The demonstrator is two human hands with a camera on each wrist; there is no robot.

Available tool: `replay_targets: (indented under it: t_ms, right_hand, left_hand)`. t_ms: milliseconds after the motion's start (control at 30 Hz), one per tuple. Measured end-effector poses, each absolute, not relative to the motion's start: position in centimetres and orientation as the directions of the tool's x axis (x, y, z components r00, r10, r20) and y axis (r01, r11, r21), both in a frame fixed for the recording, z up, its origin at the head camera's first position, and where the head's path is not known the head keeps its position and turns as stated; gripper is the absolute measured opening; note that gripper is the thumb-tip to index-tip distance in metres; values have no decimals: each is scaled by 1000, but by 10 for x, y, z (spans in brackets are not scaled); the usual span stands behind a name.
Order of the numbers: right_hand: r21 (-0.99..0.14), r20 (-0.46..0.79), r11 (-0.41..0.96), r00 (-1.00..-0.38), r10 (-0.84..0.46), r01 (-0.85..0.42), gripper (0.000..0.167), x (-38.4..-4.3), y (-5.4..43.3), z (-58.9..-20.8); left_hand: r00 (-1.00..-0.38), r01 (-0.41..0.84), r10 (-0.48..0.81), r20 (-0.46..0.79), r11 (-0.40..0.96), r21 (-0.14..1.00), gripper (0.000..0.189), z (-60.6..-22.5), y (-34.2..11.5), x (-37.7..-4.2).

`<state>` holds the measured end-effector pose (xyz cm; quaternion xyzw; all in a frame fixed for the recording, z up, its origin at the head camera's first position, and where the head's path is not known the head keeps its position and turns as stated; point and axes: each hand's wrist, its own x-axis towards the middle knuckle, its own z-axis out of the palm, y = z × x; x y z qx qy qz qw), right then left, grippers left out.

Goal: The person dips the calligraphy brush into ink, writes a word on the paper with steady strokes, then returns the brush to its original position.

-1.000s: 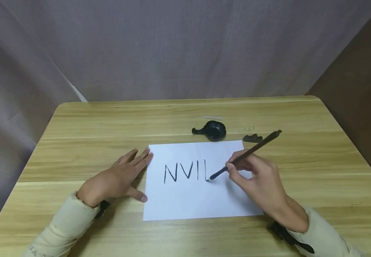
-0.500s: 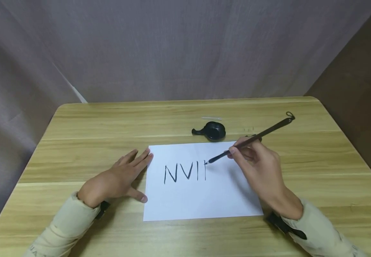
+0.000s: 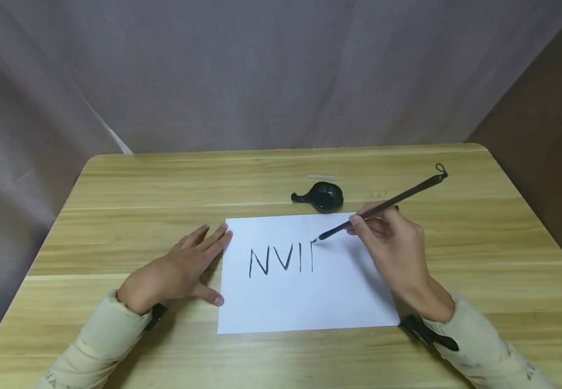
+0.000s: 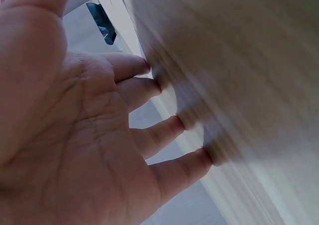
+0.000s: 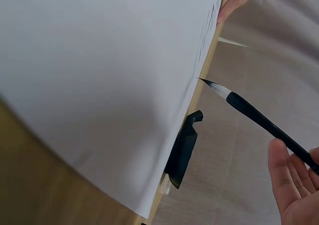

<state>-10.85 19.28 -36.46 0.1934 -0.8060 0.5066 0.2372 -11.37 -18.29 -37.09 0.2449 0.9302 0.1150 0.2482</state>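
In the head view, my left hand (image 3: 176, 275) lies with fingers spread at the left edge of a white sheet of paper (image 3: 281, 305), fingertips and thumb touching it. The left wrist view shows that palm (image 4: 94, 140) with the fingertips down. My right hand (image 3: 400, 259) pinches a dark ink brush (image 3: 407, 193), which slants up to the right and has a cord loop at its end. Its black-tipped, white bristles (image 5: 219, 89) meet the paper at the top of the rightmost stroke. Black lettering (image 3: 281, 259) reads N, V, I and an upright with a short mark at its top.
Behind the paper stands a small black ink dish (image 3: 327, 197) with a handle pointing left. A thin clear strip (image 3: 322, 177) lies beyond it. A dark object is mostly hidden behind my right hand. The wooden table (image 3: 164, 183) ends at a grey curtain (image 3: 281, 75).
The brush tip has moved from the foot of the last upright stroke up to its top, then slightly up and right. My right hand rose with it; the left stayed put.
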Motion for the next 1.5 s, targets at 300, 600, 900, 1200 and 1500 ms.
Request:
replay_targets:
  t_ms: [300, 600, 900, 1200, 1500]
  right_hand:
    - [-741, 566, 401, -822, -59, -539, 16, -108, 192, -368]
    - [-752, 538, 411, -840, -68, -515, 15, -109, 196, -370]
    - [-752, 540, 419, -840, -50, -509, 17, -101, 205, -367]
    - [-696, 553, 502, -829, -82, -514, 17, -85, 208, -359]
    - [-654, 552, 537, -821, -144, -533, 23, -68, 201, -353]
  left_hand:
    - [-755, 400, 515, -406, 852, 338, 131, -372, -183, -114]
    - [-752, 398, 516, -410, 852, 341, 131, -373, -184, -113]
    - [-758, 389, 515, -400, 849, 357, 131, -371, -184, -113]
    - [-756, 396, 517, -401, 849, 349, 131, -371, -185, -114]
    - [-752, 400, 517, -409, 851, 341, 132, -370, -183, -115]
